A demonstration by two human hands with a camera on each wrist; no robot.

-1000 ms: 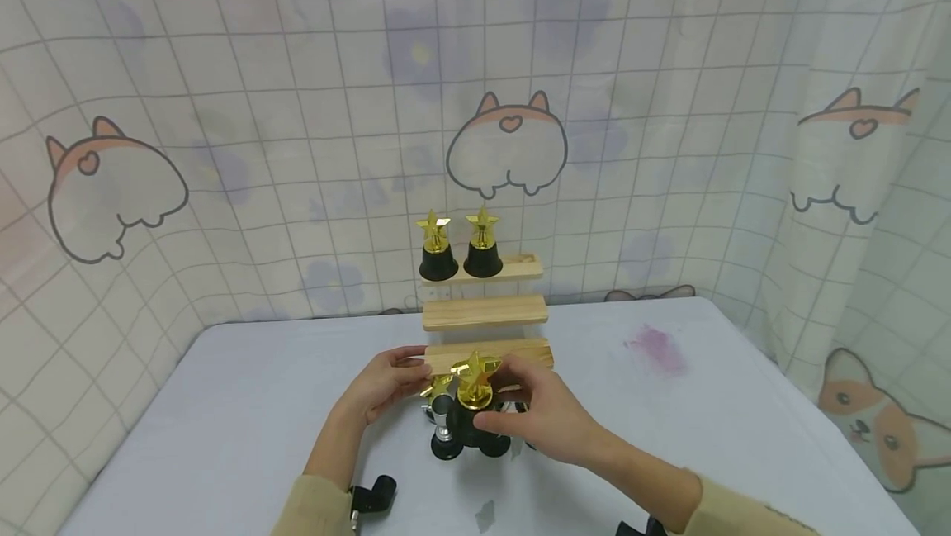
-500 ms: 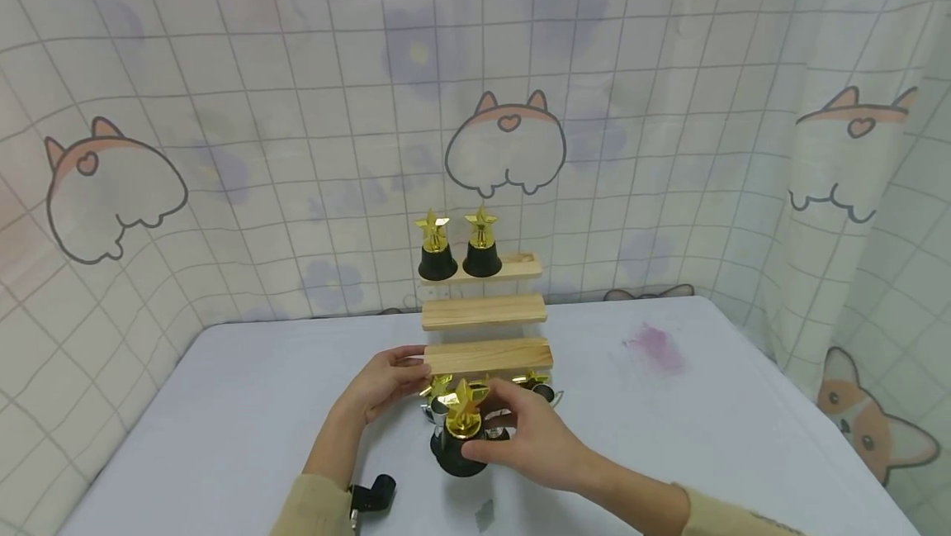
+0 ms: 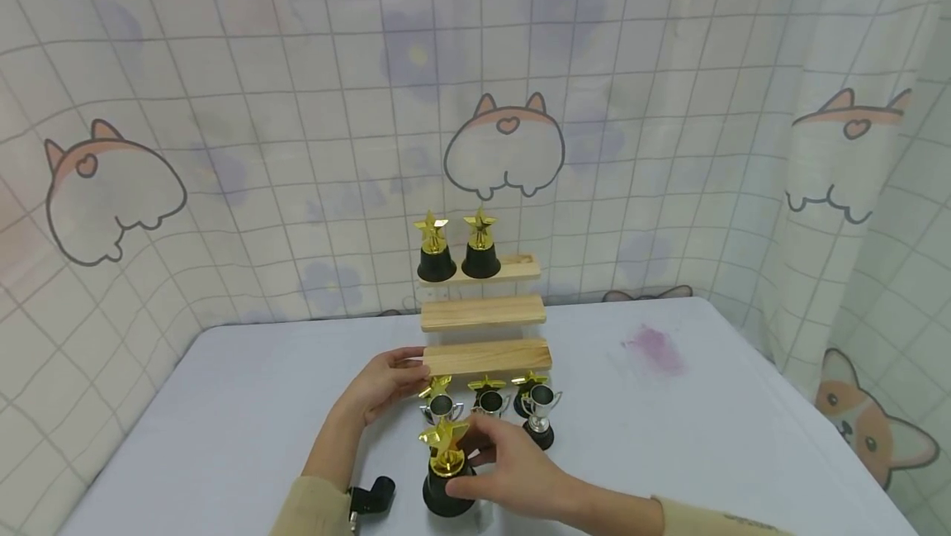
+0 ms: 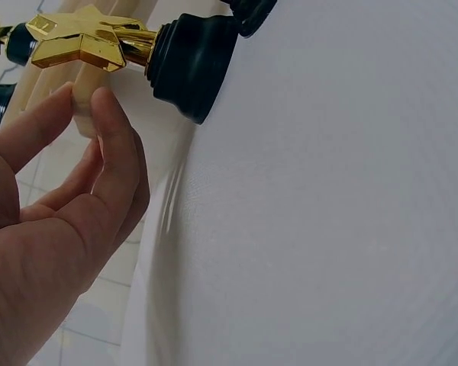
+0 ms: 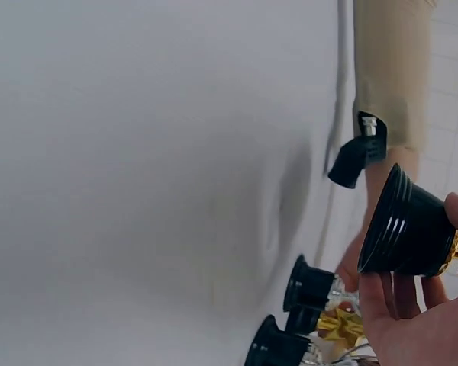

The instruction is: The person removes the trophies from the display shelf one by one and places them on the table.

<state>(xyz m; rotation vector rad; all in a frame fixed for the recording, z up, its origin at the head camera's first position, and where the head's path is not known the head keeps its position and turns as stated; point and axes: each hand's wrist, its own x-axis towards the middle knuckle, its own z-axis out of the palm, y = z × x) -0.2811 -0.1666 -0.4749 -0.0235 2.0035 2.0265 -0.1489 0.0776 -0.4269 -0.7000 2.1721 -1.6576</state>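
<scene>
A star trophy, gold on a black base, is held in my right hand in front of the other trophies. In the right wrist view, the thumb and fingers of that hand grip the trophy's black base, which is clear of the white tabletop. My left hand stays at the left end of a three-tier wooden display shelf. Up close in the left wrist view, its thumb and fingertips pinch the end of a shelf board, right beside a standing star trophy.
Silver cup trophies stand before the lowest board, with gold star trophies behind them. Two star trophies occupy the top board's left part. A grid-patterned curtain closes off the table's back and sides.
My right hand has brought the star trophy left and nearer to me, uncovering the cups and stars behind it. The left hand has kept its place at the shelf.
</scene>
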